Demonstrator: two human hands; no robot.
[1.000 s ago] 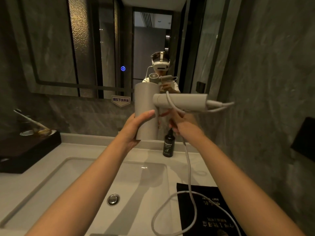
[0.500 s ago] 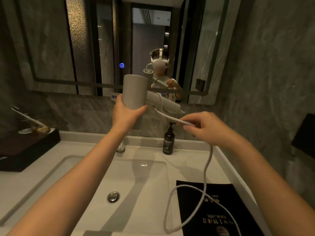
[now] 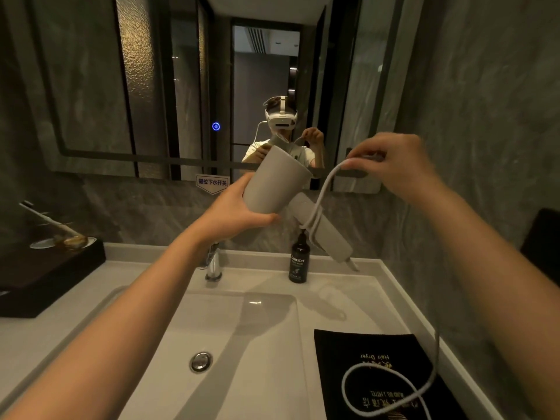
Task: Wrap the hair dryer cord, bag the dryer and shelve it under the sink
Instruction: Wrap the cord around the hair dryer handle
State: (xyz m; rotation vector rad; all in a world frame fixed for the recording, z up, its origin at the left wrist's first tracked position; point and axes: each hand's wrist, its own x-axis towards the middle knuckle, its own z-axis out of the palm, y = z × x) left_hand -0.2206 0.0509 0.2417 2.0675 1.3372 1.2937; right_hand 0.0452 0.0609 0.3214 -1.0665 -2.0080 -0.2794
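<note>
A pale grey hair dryer [image 3: 274, 183] is held up over the sink, its handle slanting down to the right. My left hand [image 3: 233, 209] grips the dryer's barrel from below. The white cord [image 3: 322, 192] loops round the handle and rises to my right hand [image 3: 394, 165], which pinches it above and right of the dryer. The rest of the cord hangs behind my right arm and coils on a black hair dryer bag [image 3: 372, 368] lying flat on the counter at the lower right.
A white sink basin [image 3: 242, 322] with a chrome drain [image 3: 200, 361] lies below. A chrome tap [image 3: 213, 263] and a dark soap bottle [image 3: 298, 262] stand at the back. A dark tray [image 3: 45, 274] sits at the left. A mirror and stone walls close the space.
My left hand tilted the dryer so the handle points down right. My right hand carried the cord up and to the right, laying a loop round the handle.
</note>
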